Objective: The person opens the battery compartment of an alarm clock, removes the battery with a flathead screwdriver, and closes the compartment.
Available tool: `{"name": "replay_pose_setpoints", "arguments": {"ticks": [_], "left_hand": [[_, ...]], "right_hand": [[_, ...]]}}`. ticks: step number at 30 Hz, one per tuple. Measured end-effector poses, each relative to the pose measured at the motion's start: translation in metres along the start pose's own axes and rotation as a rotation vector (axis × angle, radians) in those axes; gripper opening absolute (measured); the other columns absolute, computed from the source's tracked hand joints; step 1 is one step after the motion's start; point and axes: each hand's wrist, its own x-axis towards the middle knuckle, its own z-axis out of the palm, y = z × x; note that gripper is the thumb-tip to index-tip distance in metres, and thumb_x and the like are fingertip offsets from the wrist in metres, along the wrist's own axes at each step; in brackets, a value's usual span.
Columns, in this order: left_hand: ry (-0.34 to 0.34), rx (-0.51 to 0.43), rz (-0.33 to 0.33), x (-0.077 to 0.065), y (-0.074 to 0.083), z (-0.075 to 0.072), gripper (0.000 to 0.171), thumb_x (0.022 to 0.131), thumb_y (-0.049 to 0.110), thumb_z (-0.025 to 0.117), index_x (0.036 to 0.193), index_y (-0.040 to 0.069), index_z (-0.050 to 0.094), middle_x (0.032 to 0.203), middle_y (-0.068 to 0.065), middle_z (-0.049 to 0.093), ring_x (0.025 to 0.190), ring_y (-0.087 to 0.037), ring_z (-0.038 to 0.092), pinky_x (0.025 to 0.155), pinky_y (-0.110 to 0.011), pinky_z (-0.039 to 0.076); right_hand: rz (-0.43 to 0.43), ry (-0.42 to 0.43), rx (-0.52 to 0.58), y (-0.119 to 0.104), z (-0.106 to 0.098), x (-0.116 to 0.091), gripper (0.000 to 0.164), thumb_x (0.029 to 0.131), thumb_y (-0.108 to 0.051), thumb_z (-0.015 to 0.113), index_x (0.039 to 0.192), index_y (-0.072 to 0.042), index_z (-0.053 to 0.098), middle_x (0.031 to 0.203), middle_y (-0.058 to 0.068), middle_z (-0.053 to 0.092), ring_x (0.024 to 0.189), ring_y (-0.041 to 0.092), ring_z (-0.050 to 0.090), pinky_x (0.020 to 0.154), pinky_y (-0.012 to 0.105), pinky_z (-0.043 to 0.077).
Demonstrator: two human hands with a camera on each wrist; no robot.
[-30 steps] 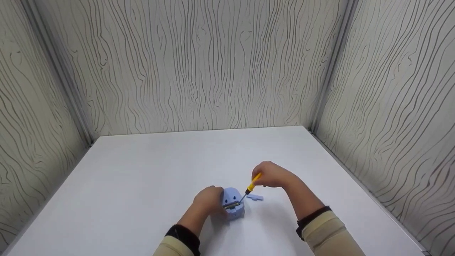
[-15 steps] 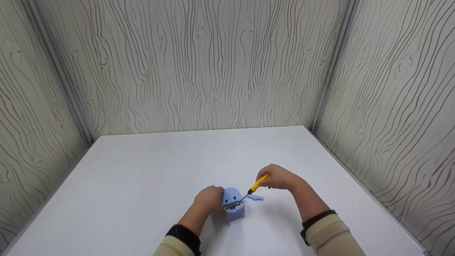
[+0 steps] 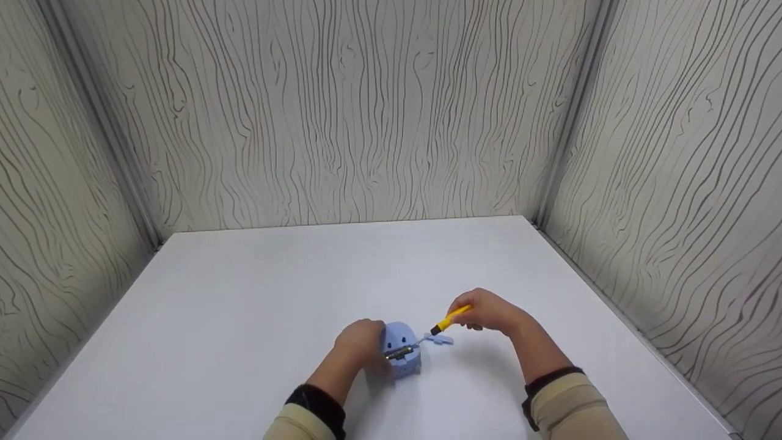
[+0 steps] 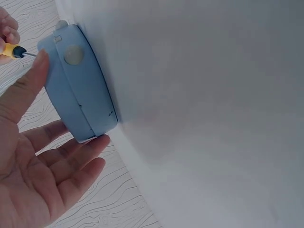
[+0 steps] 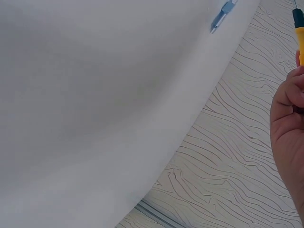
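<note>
A light blue plastic device point(image 3: 400, 332) with rounded corners lies on the white table, its open battery slot facing up. Inside the slot sits a battery point(image 3: 399, 352). My left hand point(image 3: 360, 344) grips the device from its left side, thumb on the near edge and fingers round the far side, as the left wrist view shows. In my right hand point(image 3: 489, 310) is a screwdriver point(image 3: 451, 318) with a yellow and black handle, pinched between thumb and fingers. Its metal shaft slants down left, the tip at the right end of the slot.
A small light blue battery cover point(image 3: 440, 339) lies on the white table point(image 3: 275, 293) just right of the device, below the screwdriver. Wood-grain panels point(image 3: 342, 110) stand at the back and both sides of the table.
My right hand has moved right and a little toward me, so the screwdriver leans at a flatter angle with its tip still by the slot. The left hand and device stay put.
</note>
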Motion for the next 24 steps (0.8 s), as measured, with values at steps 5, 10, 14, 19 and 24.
{"name": "replay_pose_setpoints", "arguments": {"ticks": [5, 10, 14, 19, 24], "left_hand": [[0.019, 0.030, 0.016, 0.000, 0.000, 0.000, 0.068, 0.072, 0.017, 0.096, 0.132, 0.001, 0.068, 0.127, -0.016, 0.073, 0.127, -0.036, 0.065, 0.116, -0.051, 0.050], [0.033, 0.051, 0.040, -0.001, -0.001, -0.001, 0.068, 0.069, 0.019, 0.098, 0.128, 0.002, 0.069, 0.121, -0.015, 0.074, 0.122, -0.035, 0.067, 0.113, -0.050, 0.053], [0.020, 0.046, 0.032, 0.000, -0.001, -0.002, 0.068, 0.070, 0.017, 0.097, 0.130, 0.002, 0.068, 0.124, -0.016, 0.073, 0.126, -0.035, 0.066, 0.115, -0.050, 0.051], [0.009, 0.029, 0.013, 0.000, 0.000, -0.001, 0.072, 0.070, 0.017, 0.097, 0.133, 0.002, 0.067, 0.131, -0.016, 0.072, 0.132, -0.037, 0.063, 0.118, -0.051, 0.049], [0.015, 0.031, 0.003, 0.000, 0.002, -0.001, 0.069, 0.070, 0.017, 0.097, 0.132, 0.002, 0.068, 0.127, -0.016, 0.073, 0.129, -0.036, 0.065, 0.116, -0.051, 0.050]], "right_hand": [[0.018, 0.003, -0.012, 0.004, 0.001, 0.000, 0.012, 0.098, -0.013, 0.072, 0.104, -0.008, 0.081, 0.096, 0.015, 0.072, 0.071, 0.016, 0.055, 0.067, 0.022, 0.048], [0.043, -0.014, -0.032, 0.011, 0.004, -0.001, 0.013, 0.098, -0.013, 0.072, 0.105, -0.008, 0.082, 0.093, 0.012, 0.072, 0.071, 0.017, 0.056, 0.066, 0.022, 0.048], [0.052, -0.033, -0.043, 0.016, 0.006, -0.001, 0.014, 0.098, -0.015, 0.072, 0.105, -0.011, 0.083, 0.088, 0.006, 0.071, 0.071, 0.017, 0.056, 0.065, 0.022, 0.047], [0.040, -0.059, -0.049, 0.020, 0.007, -0.002, 0.015, 0.100, -0.017, 0.070, 0.106, -0.012, 0.084, 0.086, 0.002, 0.068, 0.071, 0.016, 0.055, 0.065, 0.023, 0.047], [0.055, -0.100, -0.057, 0.023, 0.009, -0.003, 0.016, 0.100, -0.016, 0.069, 0.108, -0.012, 0.083, 0.084, 0.002, 0.067, 0.070, 0.016, 0.055, 0.062, 0.022, 0.044]]}}
